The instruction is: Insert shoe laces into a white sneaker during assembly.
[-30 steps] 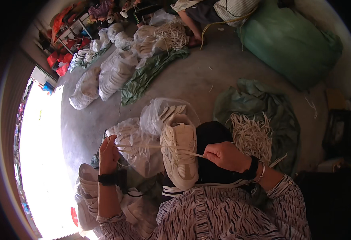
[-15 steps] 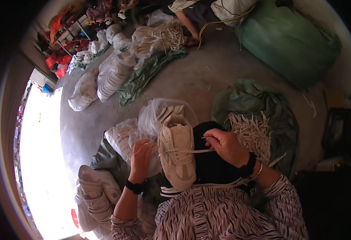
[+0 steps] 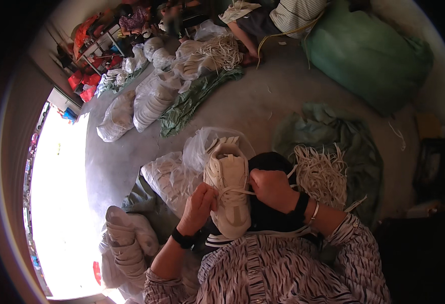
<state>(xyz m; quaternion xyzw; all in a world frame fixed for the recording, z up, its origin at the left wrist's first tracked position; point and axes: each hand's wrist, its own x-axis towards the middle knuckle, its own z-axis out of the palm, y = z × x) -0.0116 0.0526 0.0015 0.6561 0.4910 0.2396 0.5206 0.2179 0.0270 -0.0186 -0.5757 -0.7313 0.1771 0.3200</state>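
A cream sneaker (image 3: 227, 175) lies on my dark-clad lap, its toe toward me and its opening away. A pale flat shoelace (image 3: 240, 191) crosses its front. At the shoe's left side, my left hand (image 3: 198, 206) is closed, fingertips pinched where the lace meets the edge. My right hand (image 3: 274, 190) is curled shut on the lace at the other side, and a loose length of lace sticks up behind its knuckles. Just beyond my right hand is a pile of pale laces (image 3: 322, 172) on a dark green sack (image 3: 359, 147).
Clear plastic bags of shoe parts (image 3: 164, 175) lie left of my lap, with stacked pale shoes (image 3: 126, 235) nearer me. Farther off are more filled bags (image 3: 154, 96), a big green sack (image 3: 369, 61) and other people seated at the back. A bright doorway opens at left.
My left hand has come in to the shoe's edge. My right hand has moved closer to the shoe, and the lace stretch between them has shortened. The view has shifted slightly.
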